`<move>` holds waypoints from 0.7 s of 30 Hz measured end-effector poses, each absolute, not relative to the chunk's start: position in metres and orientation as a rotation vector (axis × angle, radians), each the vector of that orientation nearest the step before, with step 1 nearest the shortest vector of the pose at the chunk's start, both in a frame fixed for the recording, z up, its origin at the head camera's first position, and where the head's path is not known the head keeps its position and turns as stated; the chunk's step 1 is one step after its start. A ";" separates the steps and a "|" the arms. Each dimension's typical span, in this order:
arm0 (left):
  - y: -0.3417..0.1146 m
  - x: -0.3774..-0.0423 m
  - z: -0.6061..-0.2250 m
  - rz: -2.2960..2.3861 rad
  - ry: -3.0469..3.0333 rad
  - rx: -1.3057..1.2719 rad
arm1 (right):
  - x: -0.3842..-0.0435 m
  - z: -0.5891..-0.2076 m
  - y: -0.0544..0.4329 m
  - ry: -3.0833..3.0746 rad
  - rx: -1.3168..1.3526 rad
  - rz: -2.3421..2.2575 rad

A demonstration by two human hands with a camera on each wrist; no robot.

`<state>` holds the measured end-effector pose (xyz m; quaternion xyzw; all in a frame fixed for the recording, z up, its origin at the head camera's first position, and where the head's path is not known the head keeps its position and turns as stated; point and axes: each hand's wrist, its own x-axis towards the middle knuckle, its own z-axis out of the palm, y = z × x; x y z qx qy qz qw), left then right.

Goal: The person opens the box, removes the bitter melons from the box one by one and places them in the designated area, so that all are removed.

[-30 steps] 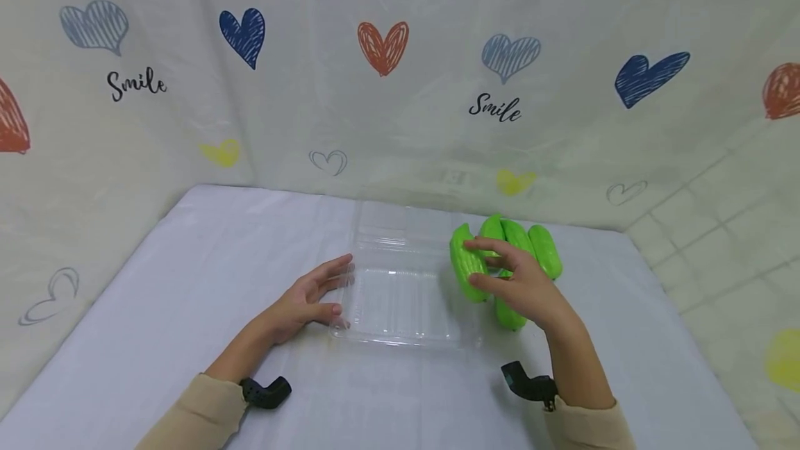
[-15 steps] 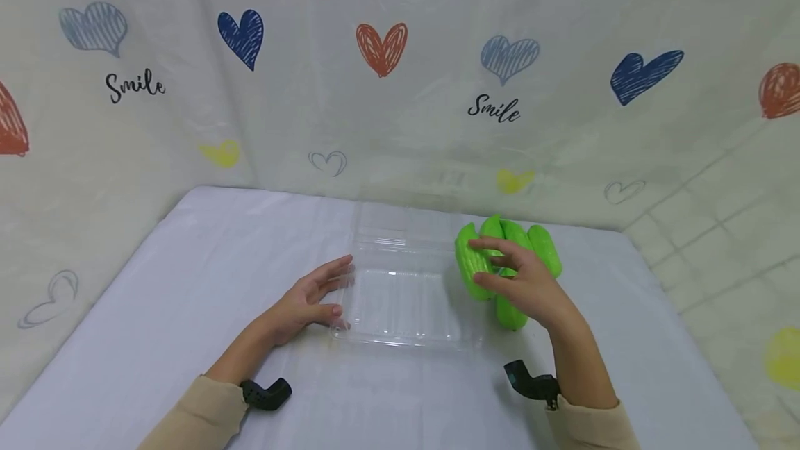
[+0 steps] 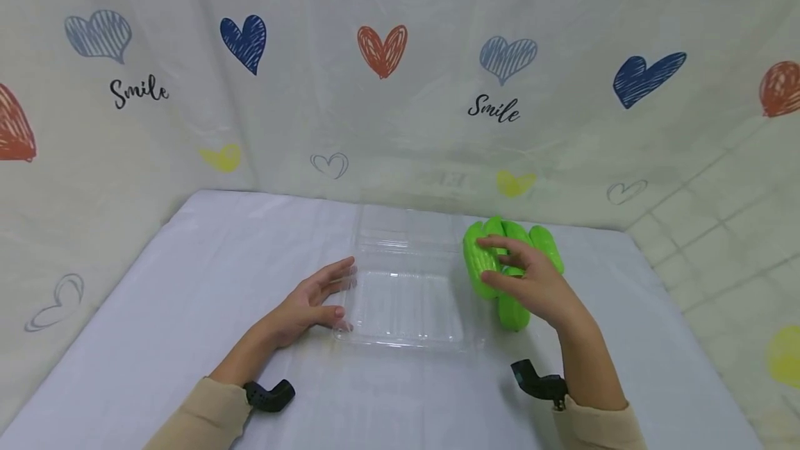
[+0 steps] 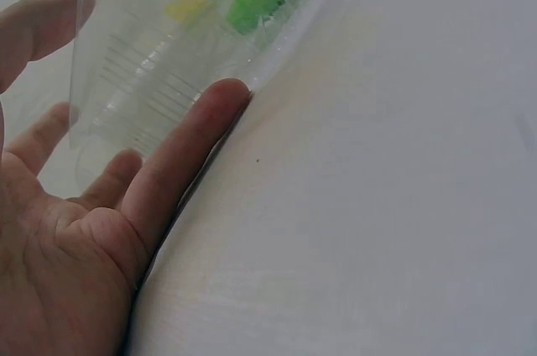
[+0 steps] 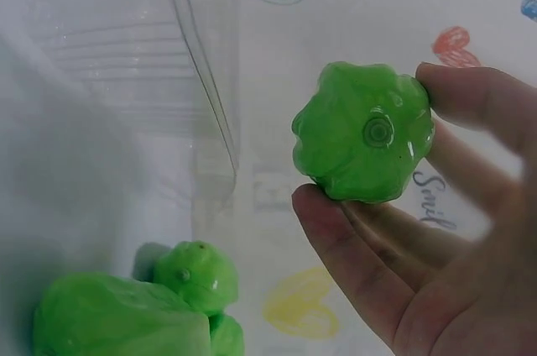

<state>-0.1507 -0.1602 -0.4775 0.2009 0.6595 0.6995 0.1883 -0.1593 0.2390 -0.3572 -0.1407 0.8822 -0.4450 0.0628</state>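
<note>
My right hand (image 3: 534, 283) pinches a bright green, ribbed bitter melon (image 3: 476, 262) that looks like plastic, thumb on one side and fingers on the other. Its lobed end (image 5: 357, 138) faces the right wrist camera. It is held up beside the right edge of a clear plastic clamshell box (image 3: 406, 304), whose lid stands raised at the back. At the box's left side my left hand (image 3: 309, 307) has its fingers and thumb spread, touching the wall (image 4: 143, 70). Nothing can be seen inside the box.
Several more green bitter melons (image 3: 546, 248) lie on the white tablecloth (image 3: 250, 242) right of the box, partly hidden by my right hand. A pale curtain (image 3: 425, 130) printed with hearts hangs just behind the table. Each wrist wears a black camera (image 3: 270, 396).
My right hand has drifted right with the bitter melon, away from over the box's edge and closer to the other melons. My left hand has kept its place at the box.
</note>
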 end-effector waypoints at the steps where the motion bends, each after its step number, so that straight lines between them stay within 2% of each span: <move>1: -0.160 -0.151 -0.477 1.969 1.854 0.562 | -0.159 -0.357 0.240 2.666 -0.418 -1.348; 21: -0.158 -0.153 -0.478 1.977 1.844 0.547 | -0.158 -0.338 0.274 2.753 -0.320 -1.343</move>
